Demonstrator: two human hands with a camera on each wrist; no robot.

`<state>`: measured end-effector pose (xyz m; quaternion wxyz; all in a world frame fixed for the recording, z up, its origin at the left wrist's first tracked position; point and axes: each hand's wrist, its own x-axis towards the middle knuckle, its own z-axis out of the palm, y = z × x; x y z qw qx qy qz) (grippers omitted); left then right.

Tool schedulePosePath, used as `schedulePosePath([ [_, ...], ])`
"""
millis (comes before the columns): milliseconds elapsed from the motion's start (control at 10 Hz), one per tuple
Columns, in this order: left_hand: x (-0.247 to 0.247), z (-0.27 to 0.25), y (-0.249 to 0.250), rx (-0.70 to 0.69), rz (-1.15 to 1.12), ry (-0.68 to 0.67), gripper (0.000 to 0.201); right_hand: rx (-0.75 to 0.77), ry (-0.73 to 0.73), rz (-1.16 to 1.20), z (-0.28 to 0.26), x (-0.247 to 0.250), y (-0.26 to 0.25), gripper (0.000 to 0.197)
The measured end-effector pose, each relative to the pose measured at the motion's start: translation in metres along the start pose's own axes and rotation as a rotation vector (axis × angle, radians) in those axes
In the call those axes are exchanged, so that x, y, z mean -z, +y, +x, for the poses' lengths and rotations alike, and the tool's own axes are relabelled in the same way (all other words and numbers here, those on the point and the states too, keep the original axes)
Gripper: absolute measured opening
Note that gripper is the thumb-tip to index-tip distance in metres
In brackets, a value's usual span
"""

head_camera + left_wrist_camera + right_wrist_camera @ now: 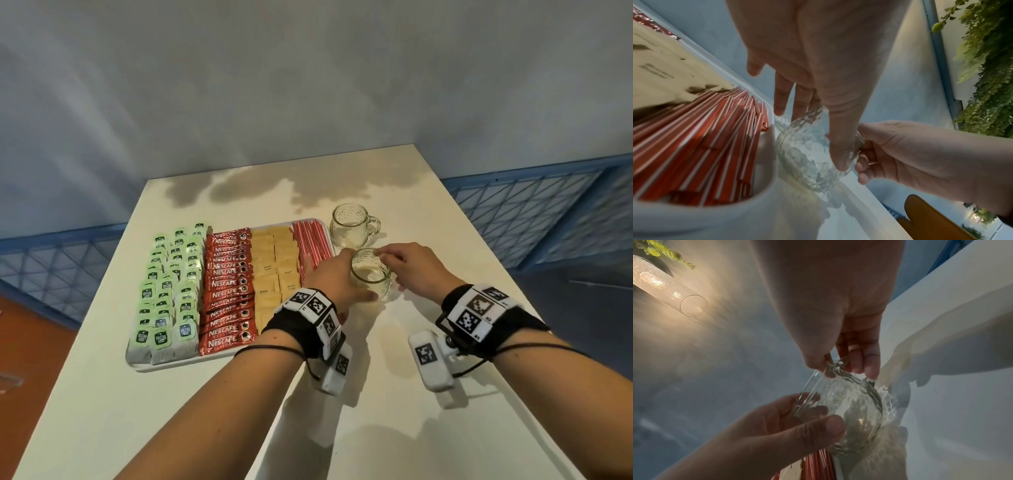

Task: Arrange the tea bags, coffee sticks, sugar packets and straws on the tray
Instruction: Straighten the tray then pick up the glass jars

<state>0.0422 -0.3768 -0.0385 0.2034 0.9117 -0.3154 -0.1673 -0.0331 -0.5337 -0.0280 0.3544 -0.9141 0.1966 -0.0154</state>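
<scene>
**Q:** How far along is the arrangement?

**A:** It looks essentially complete. The white tray (164, 366) sits on the left half of the desk (428, 428) and carries four bands from its left edge to its right: tea bags (168, 301) in overlapping columns, coffee sticks (227, 291) in a stack, sugar packets (275, 274) in rows, and red-and-white straws (313, 245) along the right rim. No loose packets show on the desk. What remains, as a judgement, is only the placing of the glassware beside the tray.

**Q:** What are the hands doing?

**A:** Both are clamped on one clear dimpled glass mug (371, 275), just off the tray's right edge. The left hand (337, 277) wraps its body, thumb on the near wall and fingers behind. The right hand (416, 270) pinches the handle side; in the left wrist view its fingers (863, 162) curl through the handle. Whether the mug's base touches the desk cannot be told.

**Q:** Anything else nearby?

**A:** A second, matching mug (352, 224) stands by the tray's far right corner, untouched.

**Q:** What writing can be read?

**A:** The coffee sticks read "NESCAFE CLASSIC". Some sugar packets read "Brown Sugar". The tea bags carry dark tags with green print too small to read.
</scene>
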Motion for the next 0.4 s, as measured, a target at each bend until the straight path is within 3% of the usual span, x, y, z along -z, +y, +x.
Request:
schedulePosePath([
  [100, -0.004, -0.002, 0.001, 0.014, 0.009, -0.025, 0.086, 0.01, 0.003, -0.044, 0.0, -0.001, 0.001, 0.03],
  [200, -0.003, -0.005, 0.0, 0.018, 0.033, -0.035, 0.1, -0.013, -0.006, -0.093, 0.0, -0.001, -0.002, 0.033],
  [300, 0.007, -0.013, 0.0, 0.005, 0.059, -0.032, 0.108, -0.062, 0.025, -0.184, -0.004, 0.0, -0.008, 0.049],
  [400, 0.025, -0.026, 0.002, -0.01, 0.046, 0.021, 0.108, 0.015, 0.098, -0.203, -0.012, -0.003, -0.027, 0.055],
])
